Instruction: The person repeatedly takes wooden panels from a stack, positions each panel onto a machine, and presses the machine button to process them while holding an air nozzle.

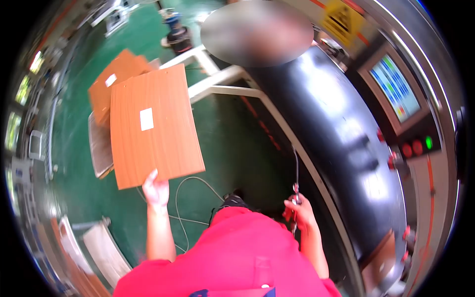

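Note:
A wood-grain panel with a small white label is held up on the left. My left hand grips its lower edge, with the thumb on the front face. On the right, my right hand is closed around an air blow gun with a thin metal tube and red parts. The tube points away from me, beside the pale machine frame. My palm and fingers hide part of the gun's body.
More wood-grain panels stand behind the held one. To the right runs a machine with a large black roller-like surface, a screen and lit buttons. A pale hose loops across the green floor. A blurred oval covers the top.

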The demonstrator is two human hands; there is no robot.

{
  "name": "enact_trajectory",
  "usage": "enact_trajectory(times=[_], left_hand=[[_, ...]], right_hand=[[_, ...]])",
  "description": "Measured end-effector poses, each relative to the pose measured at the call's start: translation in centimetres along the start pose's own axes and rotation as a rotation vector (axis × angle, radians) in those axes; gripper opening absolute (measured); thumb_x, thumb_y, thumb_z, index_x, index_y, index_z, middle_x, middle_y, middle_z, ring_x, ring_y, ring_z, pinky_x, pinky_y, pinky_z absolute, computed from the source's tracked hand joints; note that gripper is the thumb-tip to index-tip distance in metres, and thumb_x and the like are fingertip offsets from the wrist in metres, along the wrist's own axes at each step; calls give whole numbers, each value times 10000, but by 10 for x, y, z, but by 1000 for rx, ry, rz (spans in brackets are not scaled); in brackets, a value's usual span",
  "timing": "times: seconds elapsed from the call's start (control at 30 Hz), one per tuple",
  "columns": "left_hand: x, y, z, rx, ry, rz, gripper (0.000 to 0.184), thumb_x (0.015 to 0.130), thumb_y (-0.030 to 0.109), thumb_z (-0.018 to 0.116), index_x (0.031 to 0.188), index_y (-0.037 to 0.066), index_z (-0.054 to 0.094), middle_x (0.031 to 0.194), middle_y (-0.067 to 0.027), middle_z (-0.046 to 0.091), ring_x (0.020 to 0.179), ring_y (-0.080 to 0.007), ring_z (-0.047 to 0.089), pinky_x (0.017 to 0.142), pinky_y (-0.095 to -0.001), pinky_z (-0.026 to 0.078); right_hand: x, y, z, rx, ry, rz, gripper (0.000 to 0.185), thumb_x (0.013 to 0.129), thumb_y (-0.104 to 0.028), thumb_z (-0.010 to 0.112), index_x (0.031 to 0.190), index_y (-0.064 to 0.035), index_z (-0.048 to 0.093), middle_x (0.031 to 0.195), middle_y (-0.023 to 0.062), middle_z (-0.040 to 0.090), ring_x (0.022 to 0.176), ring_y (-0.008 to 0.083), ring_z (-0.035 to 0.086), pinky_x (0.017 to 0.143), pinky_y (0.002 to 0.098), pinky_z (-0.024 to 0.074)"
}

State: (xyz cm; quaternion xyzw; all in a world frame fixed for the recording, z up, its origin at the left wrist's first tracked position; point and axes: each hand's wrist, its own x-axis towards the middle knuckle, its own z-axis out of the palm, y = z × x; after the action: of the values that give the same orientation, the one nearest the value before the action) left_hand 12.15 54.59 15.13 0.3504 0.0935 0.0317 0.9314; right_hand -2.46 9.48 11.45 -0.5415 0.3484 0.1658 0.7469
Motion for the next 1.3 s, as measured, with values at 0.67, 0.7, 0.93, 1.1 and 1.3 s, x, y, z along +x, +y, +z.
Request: enact_trajectory(times=[0.67,0.7,0.93,1.1,1.3], left_hand=[[-168,-457,183,178,-459,-1320,399,852,28,662,1237,-39,581,1212,-152,648,1156,-297,606,1074,-454,436],[-180,-468,191,176,-480,-1287,381,886,36,649,1253,-32,570,1211,-143,643,1151,-284,608,1059,-443,447],[-212,-479,260,1186,-782,-1249,624,999,580,485,923,-26,614,798,-176,707,667,-223,688,635,-327,571],[-245,-453,305,1526,-1410,-482,703,940,680,479,1082,5,616,1025,-184,676,874,-282,651,779,-414,519],[-225,-551,302,1696,-1705,706,876,829,741,563,1497,189,440,1615,-143,267,1495,-430,167,1164,-660,97]], right_hand=[[-177,102,-242,274,656,-153,181,945,-153,685,1006,-24,573,701,80,637,572,184,665,514,297,564],[-183,108,-250,295,656,-161,184,942,-151,689,1003,-22,572,700,79,636,567,181,661,513,295,563],[-193,130,-274,430,618,-231,177,923,-104,708,969,-11,564,689,66,624,547,148,633,481,267,524],[-187,126,-284,479,611,-229,206,927,-124,709,940,-31,526,675,64,608,524,141,613,459,266,498],[-166,98,-296,413,604,-133,247,932,-140,702,933,-61,469,645,49,581,484,128,576,422,267,468]])
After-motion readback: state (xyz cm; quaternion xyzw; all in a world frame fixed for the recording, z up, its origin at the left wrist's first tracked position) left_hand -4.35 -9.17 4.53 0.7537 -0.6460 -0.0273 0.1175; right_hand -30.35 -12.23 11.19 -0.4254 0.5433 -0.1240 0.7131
